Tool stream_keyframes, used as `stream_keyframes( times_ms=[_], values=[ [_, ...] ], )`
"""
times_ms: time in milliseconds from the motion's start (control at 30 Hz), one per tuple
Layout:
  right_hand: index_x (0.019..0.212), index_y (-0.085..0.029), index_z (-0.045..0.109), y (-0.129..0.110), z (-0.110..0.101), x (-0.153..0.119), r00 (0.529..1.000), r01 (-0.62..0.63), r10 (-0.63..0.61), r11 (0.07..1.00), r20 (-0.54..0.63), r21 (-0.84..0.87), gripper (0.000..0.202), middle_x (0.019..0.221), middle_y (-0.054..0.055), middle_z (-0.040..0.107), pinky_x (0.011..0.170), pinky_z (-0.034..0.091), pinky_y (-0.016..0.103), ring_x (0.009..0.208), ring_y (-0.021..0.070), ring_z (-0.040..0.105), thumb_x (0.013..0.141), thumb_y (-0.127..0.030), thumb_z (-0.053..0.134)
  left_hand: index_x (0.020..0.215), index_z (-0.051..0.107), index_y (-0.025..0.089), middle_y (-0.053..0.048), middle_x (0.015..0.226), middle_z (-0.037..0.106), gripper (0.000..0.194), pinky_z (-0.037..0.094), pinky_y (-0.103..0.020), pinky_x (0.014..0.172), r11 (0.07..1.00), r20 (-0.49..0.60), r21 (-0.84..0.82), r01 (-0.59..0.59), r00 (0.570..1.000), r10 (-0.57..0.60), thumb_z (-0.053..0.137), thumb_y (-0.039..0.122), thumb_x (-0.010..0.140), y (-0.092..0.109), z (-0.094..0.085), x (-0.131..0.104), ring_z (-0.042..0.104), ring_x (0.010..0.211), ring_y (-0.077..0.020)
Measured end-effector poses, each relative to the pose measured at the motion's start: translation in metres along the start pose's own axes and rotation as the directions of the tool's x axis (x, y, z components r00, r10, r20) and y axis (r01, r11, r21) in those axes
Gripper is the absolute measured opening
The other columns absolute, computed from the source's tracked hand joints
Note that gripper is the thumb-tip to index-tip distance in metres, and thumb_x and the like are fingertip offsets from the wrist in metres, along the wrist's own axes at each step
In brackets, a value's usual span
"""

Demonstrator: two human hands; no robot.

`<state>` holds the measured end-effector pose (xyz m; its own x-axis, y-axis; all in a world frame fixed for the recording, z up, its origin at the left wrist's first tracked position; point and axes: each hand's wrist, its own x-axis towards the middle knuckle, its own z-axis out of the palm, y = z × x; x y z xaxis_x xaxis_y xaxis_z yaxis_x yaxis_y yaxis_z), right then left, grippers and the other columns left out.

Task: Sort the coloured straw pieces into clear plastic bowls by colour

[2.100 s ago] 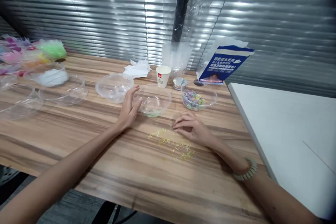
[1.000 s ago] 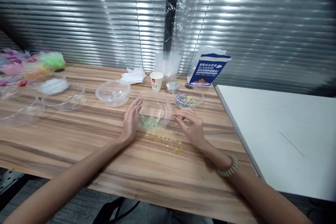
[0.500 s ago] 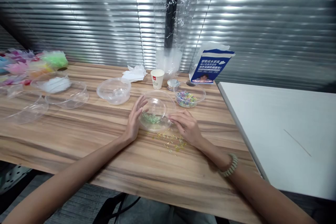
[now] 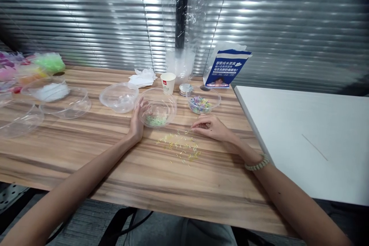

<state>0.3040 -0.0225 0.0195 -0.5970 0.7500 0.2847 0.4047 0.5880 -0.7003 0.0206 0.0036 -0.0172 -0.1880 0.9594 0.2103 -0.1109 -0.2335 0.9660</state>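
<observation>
Blue-and-white bag (image 4: 226, 67), Chinese lettering; red-labelled paper cup (image 4: 168, 83).

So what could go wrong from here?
The bowl of green pieces looks tipped toward the person, with the left hand at its side; if it tilts further, the pieces could spill among the loose yellow ones. Those lie directly on the table, so a brush of the right hand might scatter them. That hand is also close to the mixed-colour bowl and could bump it.
</observation>
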Motion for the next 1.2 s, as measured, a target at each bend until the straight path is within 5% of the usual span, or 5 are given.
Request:
stream_keyframes(
  times_ms=[400,900,1200],
  values=[
    [0.087,-0.013,0.071,-0.001,-0.024,-0.01,0.892,-0.163,0.106,0.982,0.44,0.093,0.028,0.079,0.006,0.069,0.059,0.044,0.022,0.066,0.0126,0.059,0.079,-0.039,0.064,0.112,0.056,0.022,-0.008,0.129,0.051,0.038,0.047,-0.031,0.086,0.971,-0.048,-0.192,0.145,0.987,-0.157,0.047,0.047,0.084,0.007,0.003,0.002,0.052,0.113,-0.0216],
    [0.082,-0.014,0.069,-0.002,-0.013,-0.003,0.898,-0.053,-0.02,0.987,0.439,0.152,0.03,0.08,0.005,0.066,0.063,0.045,0.025,0.068,0.0123,0.058,0.084,-0.041,0.058,0.111,0.056,0.022,-0.007,0.129,0.052,0.033,0.048,-0.029,0.082,0.968,-0.049,-0.201,0.153,0.985,-0.166,0.045,0.041,0.087,0.005,0.004,0.005,0.055,0.109,-0.0198],
    [0.08,-0.016,0.061,-0.002,-0.004,-0.008,0.931,0.054,-0.055,0.998,0.361,0.014,0.02,0.082,0.004,0.061,0.071,0.045,0.026,0.074,0.0124,0.056,0.09,-0.023,0.047,0.117,0.053,0.023,-0.008,0.129,0.051,0.04,0.046,-0.033,0.09,0.988,-0.008,-0.117,0.104,0.994,-0.106,0.047,0.047,0.086,0.003,0.003,0.0,0.052,0.114,-0.022]
  ],
)
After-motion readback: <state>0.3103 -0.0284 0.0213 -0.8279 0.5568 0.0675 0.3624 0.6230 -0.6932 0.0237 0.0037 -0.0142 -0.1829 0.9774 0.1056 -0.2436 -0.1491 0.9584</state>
